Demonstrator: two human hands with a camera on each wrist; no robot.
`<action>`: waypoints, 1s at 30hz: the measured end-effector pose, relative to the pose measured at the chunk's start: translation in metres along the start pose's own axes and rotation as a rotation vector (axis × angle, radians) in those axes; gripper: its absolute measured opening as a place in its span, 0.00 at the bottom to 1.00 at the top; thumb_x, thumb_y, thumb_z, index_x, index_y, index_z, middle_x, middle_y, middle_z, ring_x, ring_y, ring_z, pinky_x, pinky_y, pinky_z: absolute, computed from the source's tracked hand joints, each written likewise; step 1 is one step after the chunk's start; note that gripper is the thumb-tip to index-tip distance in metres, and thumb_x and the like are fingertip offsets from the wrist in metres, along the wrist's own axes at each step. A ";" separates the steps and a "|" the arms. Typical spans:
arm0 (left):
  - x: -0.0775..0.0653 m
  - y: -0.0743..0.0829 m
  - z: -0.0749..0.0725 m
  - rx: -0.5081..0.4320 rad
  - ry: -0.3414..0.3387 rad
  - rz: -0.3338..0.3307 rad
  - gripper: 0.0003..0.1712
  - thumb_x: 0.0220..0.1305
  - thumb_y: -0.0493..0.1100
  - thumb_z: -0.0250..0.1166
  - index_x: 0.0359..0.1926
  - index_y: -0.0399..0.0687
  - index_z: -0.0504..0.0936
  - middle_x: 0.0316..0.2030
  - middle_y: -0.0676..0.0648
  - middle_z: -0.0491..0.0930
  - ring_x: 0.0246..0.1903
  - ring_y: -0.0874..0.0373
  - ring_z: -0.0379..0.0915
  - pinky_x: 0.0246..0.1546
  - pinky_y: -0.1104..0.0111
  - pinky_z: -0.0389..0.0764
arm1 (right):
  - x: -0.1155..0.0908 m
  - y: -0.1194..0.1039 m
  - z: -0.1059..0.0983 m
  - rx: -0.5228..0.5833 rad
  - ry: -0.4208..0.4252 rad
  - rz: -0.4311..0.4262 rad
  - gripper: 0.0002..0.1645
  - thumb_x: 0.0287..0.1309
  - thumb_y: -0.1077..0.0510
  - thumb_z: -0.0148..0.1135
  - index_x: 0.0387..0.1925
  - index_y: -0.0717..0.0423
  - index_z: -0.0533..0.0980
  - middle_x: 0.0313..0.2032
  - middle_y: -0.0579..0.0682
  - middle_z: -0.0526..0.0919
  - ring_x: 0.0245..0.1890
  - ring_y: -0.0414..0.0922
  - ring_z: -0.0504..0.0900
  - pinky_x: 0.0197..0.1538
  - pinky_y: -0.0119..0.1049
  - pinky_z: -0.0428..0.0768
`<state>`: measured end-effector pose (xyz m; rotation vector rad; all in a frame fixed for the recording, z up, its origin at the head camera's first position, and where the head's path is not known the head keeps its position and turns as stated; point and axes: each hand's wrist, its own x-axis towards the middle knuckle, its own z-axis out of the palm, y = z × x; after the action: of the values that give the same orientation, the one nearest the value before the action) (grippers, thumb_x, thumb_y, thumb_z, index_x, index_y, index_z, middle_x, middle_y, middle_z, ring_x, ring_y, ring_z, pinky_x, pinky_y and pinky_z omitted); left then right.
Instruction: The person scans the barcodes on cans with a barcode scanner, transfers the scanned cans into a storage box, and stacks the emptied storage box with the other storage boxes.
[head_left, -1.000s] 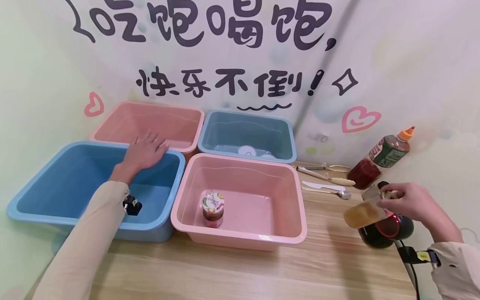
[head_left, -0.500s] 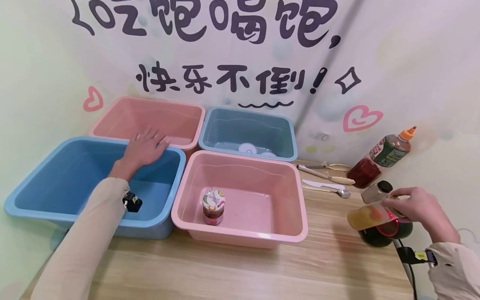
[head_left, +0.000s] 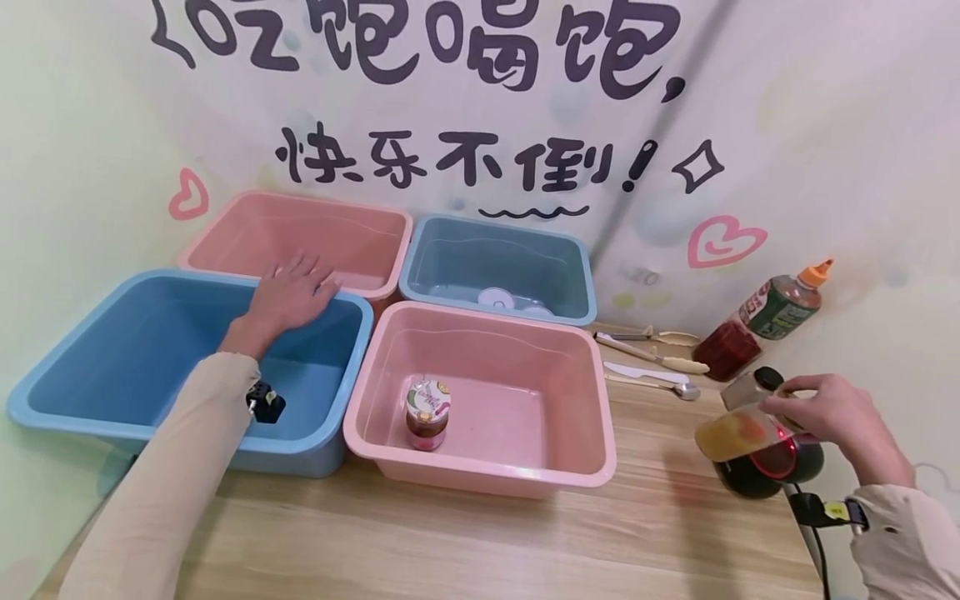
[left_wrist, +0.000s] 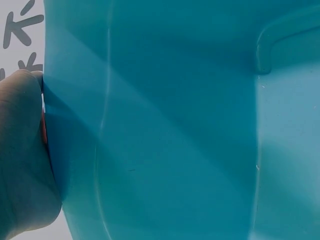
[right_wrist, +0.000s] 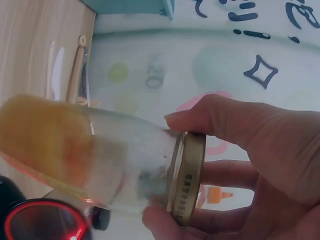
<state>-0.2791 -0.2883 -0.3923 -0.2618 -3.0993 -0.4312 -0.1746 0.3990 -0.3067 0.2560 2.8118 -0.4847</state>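
Observation:
At the right, my right hand [head_left: 836, 421] grips a glass jar [head_left: 731, 440] by its gold lid [right_wrist: 191, 175], thumb on one side and fingers on the other. The jar is tilted, its base pointing left, with a yellow-orange filling at the base end. It overlaps a black device with a glowing red ring [head_left: 750, 482] in the head view. My left hand [head_left: 291, 293] lies over the far rim of the large blue tub [head_left: 90, 333], fingers spread toward the pink tub behind. The left wrist view shows mostly the tub's blue wall [left_wrist: 160, 125].
In the front pink tub [head_left: 495, 483] stands a small lidded jar [head_left: 427, 414]. A back blue tub [head_left: 498, 250] holds white round items. Tongs [head_left: 652, 354], a white knife [head_left: 645, 372], a spoon [head_left: 684, 390], a sauce bottle [head_left: 780, 312] and a black-capped shaker [head_left: 742, 390] stand or lie nearby.
My right hand has shifted and turned the jar slightly, so more of the black-capped shaker behind shows. The left hand stays on the rim of the blue tub.

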 end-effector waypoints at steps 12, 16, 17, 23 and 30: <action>-0.002 -0.002 0.001 0.005 -0.009 0.003 0.39 0.77 0.60 0.37 0.76 0.38 0.54 0.77 0.30 0.48 0.77 0.31 0.37 0.74 0.34 0.38 | 0.010 -0.058 -0.025 -0.091 0.247 -0.248 0.28 0.58 0.48 0.69 0.48 0.69 0.79 0.28 0.61 0.84 0.27 0.47 0.78 0.26 0.35 0.71; -0.002 0.000 0.001 0.003 -0.002 0.001 0.39 0.77 0.59 0.39 0.76 0.38 0.55 0.77 0.31 0.48 0.77 0.31 0.37 0.74 0.34 0.39 | 0.016 -0.091 -0.035 -0.105 0.297 -0.297 0.28 0.57 0.47 0.69 0.50 0.66 0.80 0.31 0.64 0.85 0.29 0.51 0.78 0.27 0.35 0.70; -0.002 -0.001 0.002 0.002 -0.001 0.001 0.39 0.77 0.59 0.39 0.76 0.38 0.55 0.77 0.31 0.48 0.77 0.31 0.37 0.74 0.34 0.39 | 0.018 -0.100 -0.037 -0.094 0.294 -0.298 0.29 0.57 0.46 0.69 0.52 0.64 0.79 0.35 0.67 0.85 0.32 0.54 0.80 0.27 0.35 0.71; -0.002 -0.003 0.002 -0.006 0.008 0.002 0.39 0.77 0.60 0.39 0.77 0.38 0.54 0.77 0.31 0.48 0.77 0.32 0.37 0.74 0.34 0.39 | 0.037 -0.158 -0.043 -0.023 0.255 -0.373 0.30 0.56 0.49 0.70 0.55 0.63 0.79 0.49 0.73 0.82 0.45 0.62 0.83 0.32 0.36 0.75; -0.004 -0.002 -0.001 0.003 0.005 0.003 0.40 0.76 0.60 0.39 0.77 0.39 0.52 0.77 0.32 0.48 0.77 0.32 0.37 0.75 0.36 0.38 | 0.062 -0.222 -0.038 -0.019 0.279 -0.488 0.25 0.53 0.52 0.70 0.52 0.59 0.81 0.41 0.65 0.84 0.36 0.55 0.78 0.31 0.36 0.72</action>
<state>-0.2752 -0.2908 -0.3917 -0.2644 -3.0941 -0.4264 -0.2913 0.2139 -0.2234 -0.4106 3.1474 -0.5579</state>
